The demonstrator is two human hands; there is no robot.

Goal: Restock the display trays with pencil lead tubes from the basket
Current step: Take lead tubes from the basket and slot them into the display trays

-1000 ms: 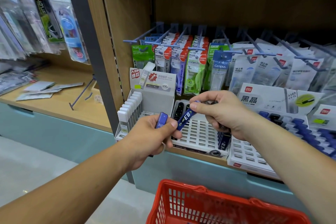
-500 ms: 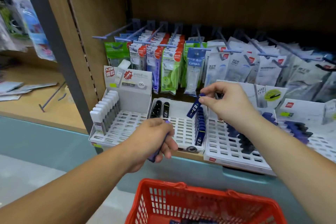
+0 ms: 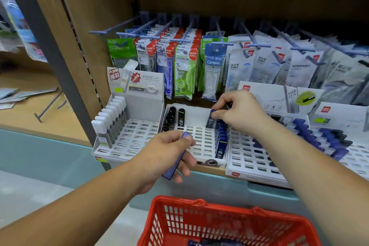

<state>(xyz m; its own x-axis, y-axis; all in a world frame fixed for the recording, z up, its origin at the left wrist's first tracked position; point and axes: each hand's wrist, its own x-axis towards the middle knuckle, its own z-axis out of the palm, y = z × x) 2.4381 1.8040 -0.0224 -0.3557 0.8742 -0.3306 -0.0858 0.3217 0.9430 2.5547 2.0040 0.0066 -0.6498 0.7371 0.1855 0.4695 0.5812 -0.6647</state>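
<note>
Right hand [image 3: 242, 113] pinches blue tube [image 3: 210, 121] by its top end. Tube stands at back of middle tray [image 3: 199, 136], just behind row of blue tubes [image 3: 220, 142]. Left hand [image 3: 166, 158] grips second blue tube [image 3: 176, 163], tilted, over tray's front edge. Red basket [image 3: 225, 208] sits below, with spare tubes [image 3: 215, 243] inside.

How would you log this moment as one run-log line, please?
right hand: pinches blue tube at middle tray | left hand: holds spare tube | red basket: below
</note>
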